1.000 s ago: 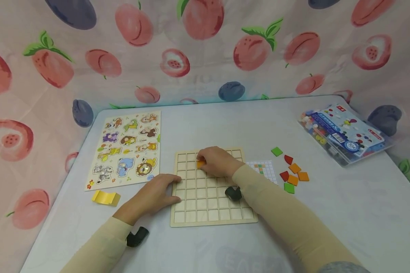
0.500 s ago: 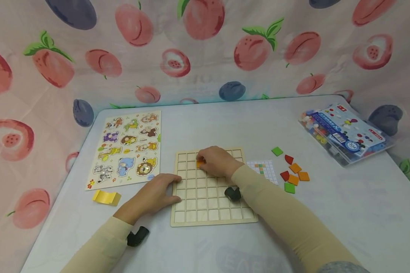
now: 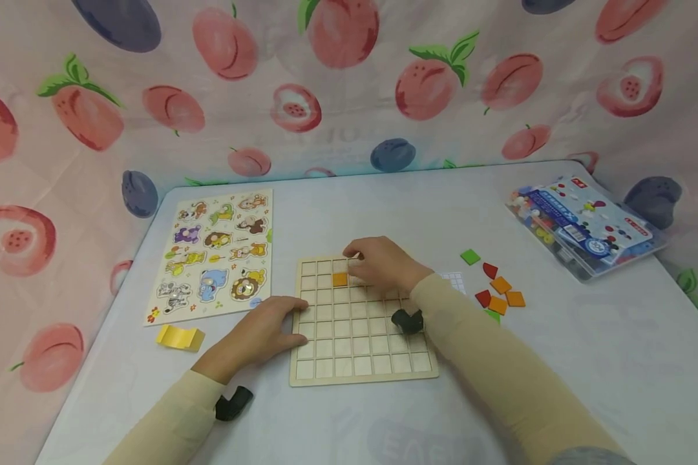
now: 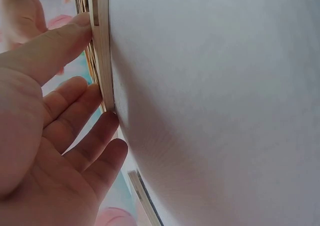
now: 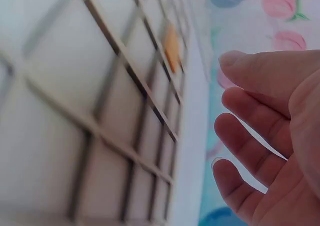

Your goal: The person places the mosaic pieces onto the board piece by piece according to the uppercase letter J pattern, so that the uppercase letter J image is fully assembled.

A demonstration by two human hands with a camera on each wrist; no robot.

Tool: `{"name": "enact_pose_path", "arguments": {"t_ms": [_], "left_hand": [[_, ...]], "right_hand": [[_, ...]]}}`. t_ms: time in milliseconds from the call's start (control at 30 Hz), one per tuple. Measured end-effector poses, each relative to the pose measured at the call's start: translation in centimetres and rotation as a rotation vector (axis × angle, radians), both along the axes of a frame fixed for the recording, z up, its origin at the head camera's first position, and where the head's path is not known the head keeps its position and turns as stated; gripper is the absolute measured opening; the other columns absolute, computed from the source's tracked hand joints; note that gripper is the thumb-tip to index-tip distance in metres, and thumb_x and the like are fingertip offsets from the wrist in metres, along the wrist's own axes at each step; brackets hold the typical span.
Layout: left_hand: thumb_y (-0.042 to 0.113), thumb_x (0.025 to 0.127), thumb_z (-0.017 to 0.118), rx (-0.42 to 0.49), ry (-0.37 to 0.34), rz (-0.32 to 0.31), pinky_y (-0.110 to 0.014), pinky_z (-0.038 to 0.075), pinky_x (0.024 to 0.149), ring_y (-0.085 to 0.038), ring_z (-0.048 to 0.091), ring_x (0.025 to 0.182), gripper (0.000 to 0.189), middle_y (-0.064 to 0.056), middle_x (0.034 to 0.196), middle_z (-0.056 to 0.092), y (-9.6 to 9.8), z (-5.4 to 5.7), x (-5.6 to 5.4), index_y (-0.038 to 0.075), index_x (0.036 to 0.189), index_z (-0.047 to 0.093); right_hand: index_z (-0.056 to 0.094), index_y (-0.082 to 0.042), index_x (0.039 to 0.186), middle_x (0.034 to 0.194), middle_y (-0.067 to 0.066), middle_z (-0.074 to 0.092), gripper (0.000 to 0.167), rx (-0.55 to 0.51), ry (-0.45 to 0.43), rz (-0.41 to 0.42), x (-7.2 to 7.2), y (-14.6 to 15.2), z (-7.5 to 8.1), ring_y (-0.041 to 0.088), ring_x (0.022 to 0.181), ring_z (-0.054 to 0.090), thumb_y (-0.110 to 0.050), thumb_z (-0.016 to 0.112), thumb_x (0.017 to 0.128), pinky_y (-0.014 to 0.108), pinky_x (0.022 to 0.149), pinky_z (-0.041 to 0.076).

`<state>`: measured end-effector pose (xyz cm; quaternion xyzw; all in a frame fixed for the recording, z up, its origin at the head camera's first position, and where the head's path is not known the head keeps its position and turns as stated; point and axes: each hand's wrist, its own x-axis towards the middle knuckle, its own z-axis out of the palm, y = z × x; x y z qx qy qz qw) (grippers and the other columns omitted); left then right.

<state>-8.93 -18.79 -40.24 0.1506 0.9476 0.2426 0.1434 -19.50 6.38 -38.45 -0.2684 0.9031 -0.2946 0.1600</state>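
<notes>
A wooden grid board (image 3: 360,349) lies on the white table, and one orange square tile (image 3: 340,279) sits in a cell of its second row from the far edge. Just right of that tile, my right hand (image 3: 386,265) hovers over the board's far side. In the right wrist view its fingers (image 5: 240,136) are loosely bent, with nothing between them, apart from the board. My left hand (image 3: 262,332) rests against the board's left edge. The left wrist view shows its thumb and fingertips (image 4: 107,121) touching the wooden side without curling round it.
Loose green (image 3: 470,257), red (image 3: 490,270) and orange tiles (image 3: 516,299) lie right of the board, near a partly covered pattern card (image 3: 456,281). An animal puzzle (image 3: 209,258) and a yellow block (image 3: 180,337) stand left. A clear plastic box (image 3: 587,226) lies at the far right.
My right hand has let go of the orange tile and moved up and to the right, uncovering the tile in its cell. The left hand has stayed in place.
</notes>
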Motion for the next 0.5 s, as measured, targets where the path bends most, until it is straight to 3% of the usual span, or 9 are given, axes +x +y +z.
{"name": "enact_pose_path", "arguments": {"t_ms": [200,500], "left_hand": [[0.021,0.084,0.083,0.0,-0.001,0.006,-0.047,0.039,0.11,-0.032,0.049,0.131,0.057,-0.009,0.135,0.059,-0.1,-0.1,0.0,0.005,0.133,0.061],[0.02,0.084,0.082,0.0,-0.005,0.006,-0.047,0.038,0.11,-0.032,0.048,0.132,0.057,-0.009,0.135,0.059,-0.1,0.0,0.1,0.004,0.134,0.06]], "right_hand": [[0.06,-0.004,0.135,0.133,0.01,0.062,0.041,-0.016,0.033,-0.021,-0.4,2.7,1.3,0.027,0.119,0.057,-0.019,0.065,0.098,0.042,0.098,0.049],[0.063,-0.007,0.133,0.131,0.014,0.062,0.039,0.021,0.063,-0.121,-0.6,7.8,1.2,0.031,0.114,0.059,-0.022,0.067,0.097,0.049,0.094,0.049]]}}
